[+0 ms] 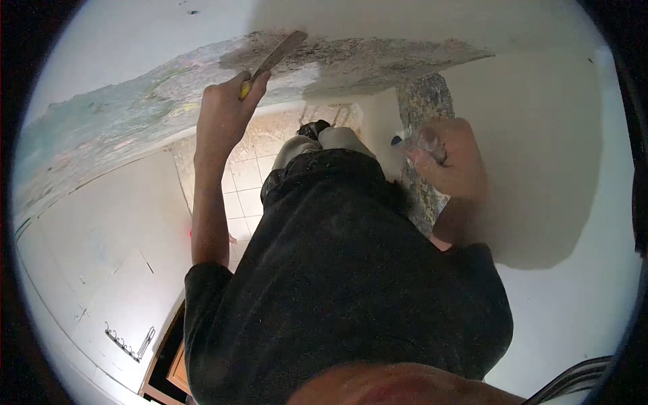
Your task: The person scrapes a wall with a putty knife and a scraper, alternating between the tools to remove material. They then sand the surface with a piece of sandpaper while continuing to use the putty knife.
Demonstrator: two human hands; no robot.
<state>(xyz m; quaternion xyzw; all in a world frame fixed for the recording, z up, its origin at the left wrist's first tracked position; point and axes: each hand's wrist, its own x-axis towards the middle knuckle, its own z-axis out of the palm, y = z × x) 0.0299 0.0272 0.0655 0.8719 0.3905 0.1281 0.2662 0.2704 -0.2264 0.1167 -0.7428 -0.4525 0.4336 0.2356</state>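
Note:
My left hand (pixel 226 116) is closed around the yellow handle of a putty knife (pixel 280 54). The knife's flat blade points up and to the right, lying over a rough, dark scraped strip of wall (pixel 337 57). Bent in front of my body on the other side, my right hand (pixel 452 158) is smeared by motion. Its fingers wrap round what looks like a small clear plastic bottle (pixel 426 143) with a dark cap toward the middle of the view. Behind this hand runs a narrow upright strip of bare, mottled wall (pixel 425 98).
White painted wall (pixel 540 135) surrounds the bare patches, with a shadow on the right side. Below my feet is a tiled floor (pixel 246 179). A hook rail (pixel 125 344) is on the white surface at lower left, near a wooden cabinet (pixel 177 371). Dark cables (pixel 574 378) hang at lower right.

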